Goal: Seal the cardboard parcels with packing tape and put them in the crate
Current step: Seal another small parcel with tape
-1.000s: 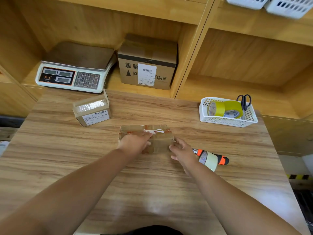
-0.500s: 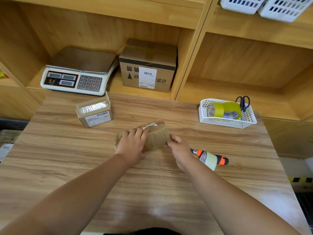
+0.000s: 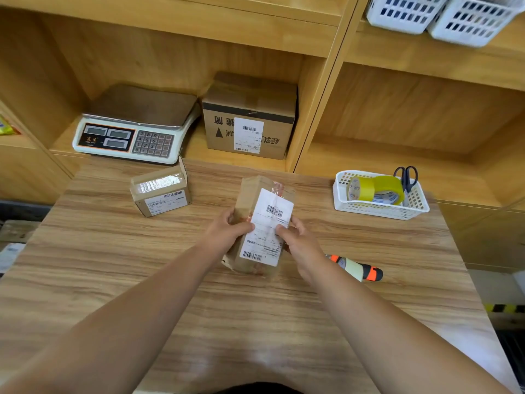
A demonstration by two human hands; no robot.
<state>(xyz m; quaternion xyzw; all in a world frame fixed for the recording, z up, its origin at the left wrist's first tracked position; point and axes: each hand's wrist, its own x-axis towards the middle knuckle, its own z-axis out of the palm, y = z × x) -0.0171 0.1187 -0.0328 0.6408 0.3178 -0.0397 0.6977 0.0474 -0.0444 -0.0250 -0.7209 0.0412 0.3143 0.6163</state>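
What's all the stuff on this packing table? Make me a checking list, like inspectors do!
Surface: wooden table, wood-grain top.
Job's things: labelled parcel held in both hands; second small parcel at the table's back left; tape dispenser beside the right wrist; no crate seen.
Clutter: white basket holding yellow tape rolls and scissors.
Grips: left hand and right hand each grip one side of the labelled parcel.
Cables: nothing seen.
Surroundings: wooden shelves with a scale, a larger box, and white baskets above.
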